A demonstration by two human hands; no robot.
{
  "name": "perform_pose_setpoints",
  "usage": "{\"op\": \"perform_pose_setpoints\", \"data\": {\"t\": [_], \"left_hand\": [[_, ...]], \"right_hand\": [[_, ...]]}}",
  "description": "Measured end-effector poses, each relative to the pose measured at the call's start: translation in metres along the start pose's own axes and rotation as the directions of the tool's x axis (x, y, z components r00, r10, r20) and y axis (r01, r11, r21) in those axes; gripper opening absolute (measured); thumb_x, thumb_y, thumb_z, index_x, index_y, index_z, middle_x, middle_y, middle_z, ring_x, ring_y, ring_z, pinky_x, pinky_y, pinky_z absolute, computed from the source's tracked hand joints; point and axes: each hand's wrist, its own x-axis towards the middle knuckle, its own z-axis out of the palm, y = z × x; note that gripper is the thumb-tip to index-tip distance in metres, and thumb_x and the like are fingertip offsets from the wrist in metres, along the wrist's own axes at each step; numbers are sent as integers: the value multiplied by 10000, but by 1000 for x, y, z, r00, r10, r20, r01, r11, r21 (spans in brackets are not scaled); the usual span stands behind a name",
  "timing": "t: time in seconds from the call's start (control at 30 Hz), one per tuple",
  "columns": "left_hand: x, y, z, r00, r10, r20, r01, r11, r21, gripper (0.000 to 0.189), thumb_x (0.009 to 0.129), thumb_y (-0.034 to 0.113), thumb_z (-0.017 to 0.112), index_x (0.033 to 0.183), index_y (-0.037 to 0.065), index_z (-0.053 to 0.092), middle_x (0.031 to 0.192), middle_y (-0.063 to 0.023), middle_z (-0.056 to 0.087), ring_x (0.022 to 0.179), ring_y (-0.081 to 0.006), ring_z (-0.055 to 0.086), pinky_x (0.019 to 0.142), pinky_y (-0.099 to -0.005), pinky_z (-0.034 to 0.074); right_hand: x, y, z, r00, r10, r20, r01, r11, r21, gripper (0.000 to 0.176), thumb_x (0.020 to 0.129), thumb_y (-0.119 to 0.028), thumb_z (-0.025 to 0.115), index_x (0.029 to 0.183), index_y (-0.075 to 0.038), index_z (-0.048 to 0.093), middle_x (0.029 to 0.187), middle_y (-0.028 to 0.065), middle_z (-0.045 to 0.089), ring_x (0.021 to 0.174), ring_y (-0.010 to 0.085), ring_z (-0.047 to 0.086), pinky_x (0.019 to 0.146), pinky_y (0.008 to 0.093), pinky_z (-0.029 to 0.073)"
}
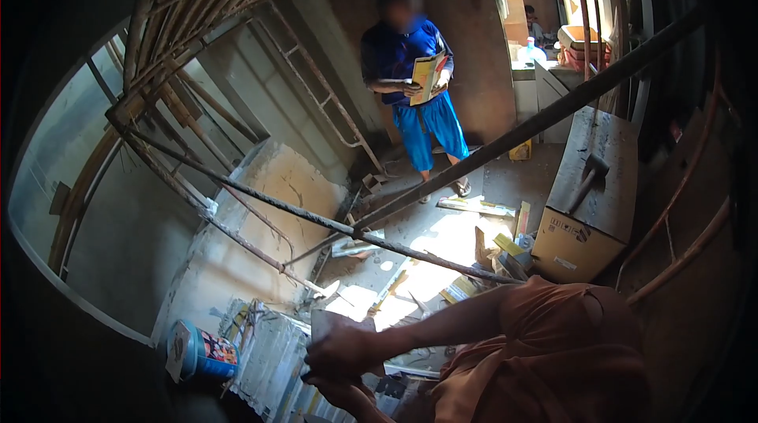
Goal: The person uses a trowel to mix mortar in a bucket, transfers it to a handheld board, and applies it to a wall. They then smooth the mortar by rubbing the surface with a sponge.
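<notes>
The right hand (341,350) is squeezed tight on a grey flat thing (328,322), maybe a trowel. The left hand (341,393) is just under it, and I cannot tell its grip. A blue can (201,353) stands near.

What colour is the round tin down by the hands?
The tin is blue with a picture label, clearest in the head view.

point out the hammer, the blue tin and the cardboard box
hammer (585,183), head view, on its handle
blue tin (207,353), head view, on its printed side
cardboard box (572,248), head view, on its front face
</notes>
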Motion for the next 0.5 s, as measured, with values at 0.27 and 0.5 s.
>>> {"op": "perform_pose_setpoints", "data": {"t": [0.27, 0.5], "left_hand": [[3, -14, -7, 978, 193, 78, -169, 954, -246, 638, 1021, 508, 276, 1326, -31, 431, 1262, -142, 538, 1193, -230, 529, 1033, -365, 412], [4, -22, -33, 977, 101, 185, -44, 956, -291, 689, 1015, 530, 261, 1385, -42, 358, 1303, -206, 498, 1192, -267, 531, 1030, -403, 410]], "right_hand": [[-1, -13, 11, 990, -138, -30, 139, 989, 47, 384, 695, -395, 706, 860, -60, 615, 787, 137, 633, 747, 319, 663, 643, 437, 523], [-15, -11, 34, 997, -65, 42, 53, 965, 255, 254, 865, -304, 578, 836, -54, 605, 746, 156, 630, 727, 367, 652, 638, 444, 519]]}}
